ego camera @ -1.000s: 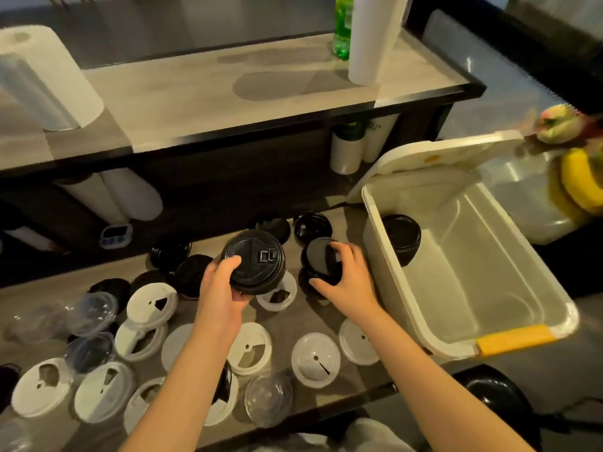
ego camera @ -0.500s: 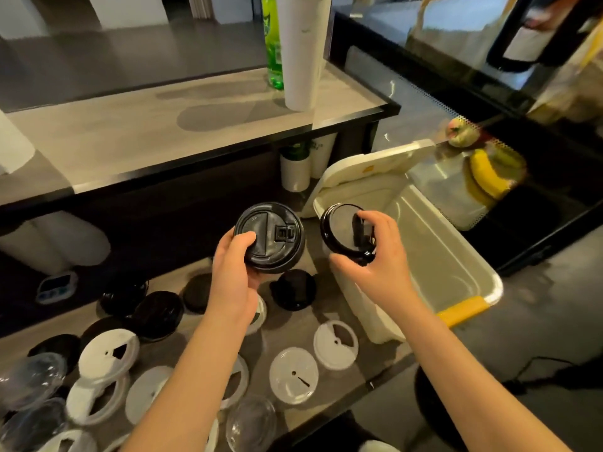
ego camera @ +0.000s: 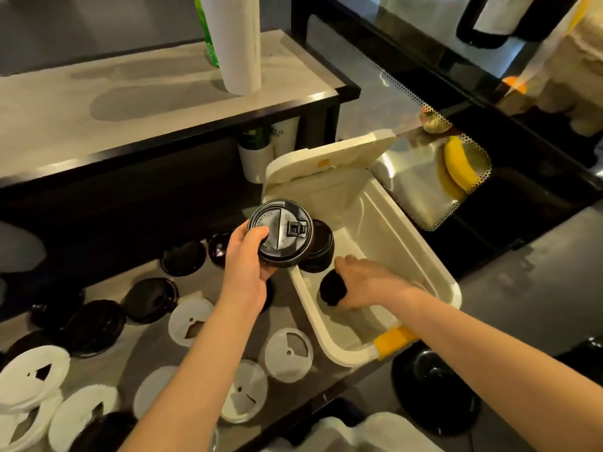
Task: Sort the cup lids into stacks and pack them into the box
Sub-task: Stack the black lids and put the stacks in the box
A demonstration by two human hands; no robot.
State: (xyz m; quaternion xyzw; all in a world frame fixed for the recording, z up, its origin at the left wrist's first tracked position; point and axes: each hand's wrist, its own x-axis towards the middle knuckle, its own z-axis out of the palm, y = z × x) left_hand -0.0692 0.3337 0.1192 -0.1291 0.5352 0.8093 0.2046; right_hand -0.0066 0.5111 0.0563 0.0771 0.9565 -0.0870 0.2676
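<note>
Both hands grip black lids: the left hand (ego camera: 245,272) pinches a glossy round black lid (ego camera: 281,234) by its rim above the counter (ego camera: 156,347), and the right hand (ego camera: 367,282) is closed around a smaller black lid (ego camera: 332,291) inside the box (ego camera: 434,272). Half a second ago that lid was held up outside; now it is low in the box beside a black stack (ego camera: 321,251), so I judge packing is under way. White flat lids (ego camera: 288,353) and other black ones remain scattered on the counter.
</note>
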